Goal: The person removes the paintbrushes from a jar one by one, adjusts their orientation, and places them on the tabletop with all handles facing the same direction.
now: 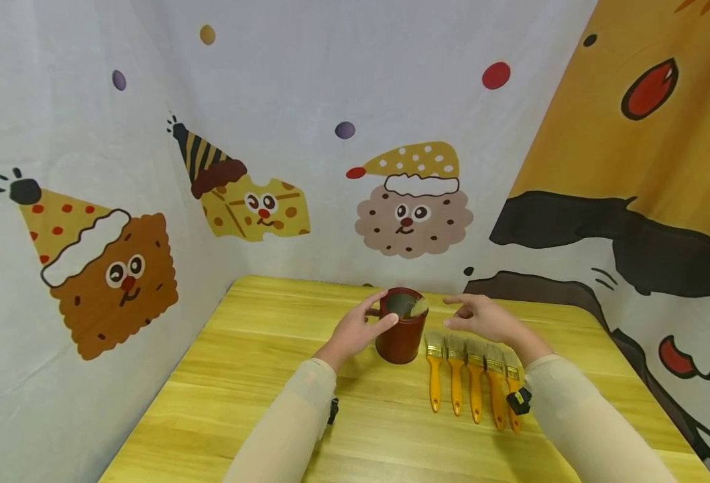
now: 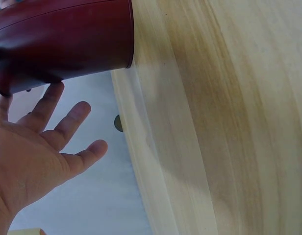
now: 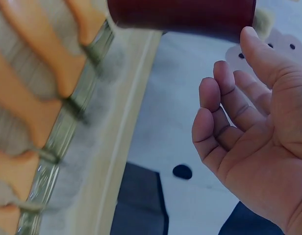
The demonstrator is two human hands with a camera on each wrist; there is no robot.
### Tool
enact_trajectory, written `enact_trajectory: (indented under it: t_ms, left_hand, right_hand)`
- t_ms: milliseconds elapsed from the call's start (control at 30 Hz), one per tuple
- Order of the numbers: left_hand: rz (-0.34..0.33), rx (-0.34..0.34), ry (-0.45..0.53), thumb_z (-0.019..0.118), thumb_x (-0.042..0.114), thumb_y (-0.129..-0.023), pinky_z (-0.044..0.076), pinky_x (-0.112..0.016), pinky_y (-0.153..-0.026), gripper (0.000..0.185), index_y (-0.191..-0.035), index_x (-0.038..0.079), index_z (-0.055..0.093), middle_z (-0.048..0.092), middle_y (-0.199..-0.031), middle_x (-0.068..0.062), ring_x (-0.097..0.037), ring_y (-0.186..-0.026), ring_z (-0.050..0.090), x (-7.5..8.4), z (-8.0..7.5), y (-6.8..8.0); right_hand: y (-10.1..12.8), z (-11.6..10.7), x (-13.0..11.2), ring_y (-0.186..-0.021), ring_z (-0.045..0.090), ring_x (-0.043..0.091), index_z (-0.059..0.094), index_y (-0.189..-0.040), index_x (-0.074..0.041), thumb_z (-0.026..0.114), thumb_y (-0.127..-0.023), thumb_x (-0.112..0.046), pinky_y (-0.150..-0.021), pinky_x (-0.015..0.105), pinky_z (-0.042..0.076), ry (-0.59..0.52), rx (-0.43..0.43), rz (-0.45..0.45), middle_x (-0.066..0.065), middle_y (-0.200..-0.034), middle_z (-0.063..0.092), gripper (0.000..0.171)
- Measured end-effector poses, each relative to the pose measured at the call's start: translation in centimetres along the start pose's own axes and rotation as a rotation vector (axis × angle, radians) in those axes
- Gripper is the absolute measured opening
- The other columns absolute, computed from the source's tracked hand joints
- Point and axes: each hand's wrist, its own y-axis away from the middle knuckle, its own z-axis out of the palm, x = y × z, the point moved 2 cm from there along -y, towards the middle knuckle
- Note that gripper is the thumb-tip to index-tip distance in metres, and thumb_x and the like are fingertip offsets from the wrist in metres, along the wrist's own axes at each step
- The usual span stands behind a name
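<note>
A dark red cup [image 1: 399,341] stands on the table in the head view, its open top toward me. Bristles of a brush [image 1: 418,308] poke up over its right rim; the rest of that brush is hidden inside. My left hand [image 1: 357,331] holds the cup from the left, thumb at the near rim and index finger reaching round the far side. In the left wrist view the other fingers [image 2: 77,111] are spread beside the cup. My right hand [image 1: 478,316] hovers just right of the cup, fingers loosely bent and nothing between them.
Several paintbrushes [image 1: 476,386] with orange handles lie side by side in front of my right hand, bristles pointing away. They rest on a wood-grain table [image 1: 240,389]. A white cloth [image 1: 306,80] with cartoon prints hangs close behind and at the sides.
</note>
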Motion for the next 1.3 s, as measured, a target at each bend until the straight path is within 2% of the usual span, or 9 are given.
enact_trajectory:
  t_ms: [267,667,833,967,1100,1300]
  left_hand:
    - [-0.001,-0.001,-0.003,0.060,0.064,-0.089,0.043,-0.060,-0.104,0.064,-0.147,0.057,0.032,0.047,-0.151,0.003,-0.031,-0.136,0.050,0.2,0.1,-0.1]
    - [0.011,0.004,-0.020,0.059,0.064,-0.090,0.043,-0.060,-0.105,0.064,-0.148,0.056,0.031,0.048,-0.151,0.002,-0.030,-0.135,0.051,0.1,0.0,-0.1]
    - [-0.001,-0.006,-0.019,0.057,0.072,-0.086,0.047,-0.058,-0.101,0.067,-0.147,0.058,0.031,0.048,-0.150,0.003,-0.027,-0.134,0.051,-0.1,0.1,-0.1]
    - [-0.005,-0.014,-0.014,0.054,0.080,-0.081,0.051,-0.055,-0.094,0.071,-0.146,0.059,0.030,0.049,-0.149,0.004,-0.026,-0.132,0.052,-0.3,0.1,0.0]
    - [0.011,-0.020,0.001,0.055,0.075,-0.085,0.052,-0.054,-0.092,0.068,-0.146,0.059,0.030,0.050,-0.147,0.003,-0.031,-0.133,0.051,-0.3,0.0,0.0]
    - [0.020,-0.031,0.029,0.057,0.065,-0.091,0.052,-0.054,-0.091,0.062,-0.147,0.057,0.030,0.050,-0.148,0.001,-0.033,-0.134,0.050,-0.1,0.0,0.0]
  right_hand:
    - [-1.7,0.7,-2.7,-0.088,0.067,0.016,0.052,-0.144,-0.020,0.069,-0.092,-0.042,-0.078,0.036,0.055,-0.019,-0.007,-0.030,-0.002,-0.100,0.071,0.058]
    - [-2.5,0.0,-4.2,-0.086,0.067,0.015,0.054,-0.143,-0.017,0.071,-0.091,-0.041,-0.078,0.037,0.055,0.027,0.024,-0.029,-0.001,-0.097,0.072,0.060]
    - [-3.0,0.2,-4.8,-0.087,0.067,0.012,0.054,-0.142,-0.018,0.070,-0.091,-0.042,-0.081,0.039,0.056,0.036,0.019,-0.039,-0.001,-0.101,0.072,0.059]
    - [-3.6,0.5,-5.3,-0.085,0.064,0.014,0.056,-0.140,-0.019,0.070,-0.092,-0.038,-0.076,0.035,0.054,0.046,0.033,-0.042,-0.001,-0.101,0.069,0.054]
    - [-4.2,0.8,-5.8,-0.082,0.060,0.016,0.059,-0.138,-0.017,0.072,-0.092,-0.034,-0.072,0.032,0.052,0.058,0.050,-0.054,0.000,-0.098,0.067,0.051]
    - [-4.9,1.3,-6.7,-0.079,0.063,0.015,0.060,-0.136,-0.017,0.071,-0.092,-0.029,-0.071,0.031,0.054,0.071,0.058,-0.077,0.000,-0.095,0.069,0.047]
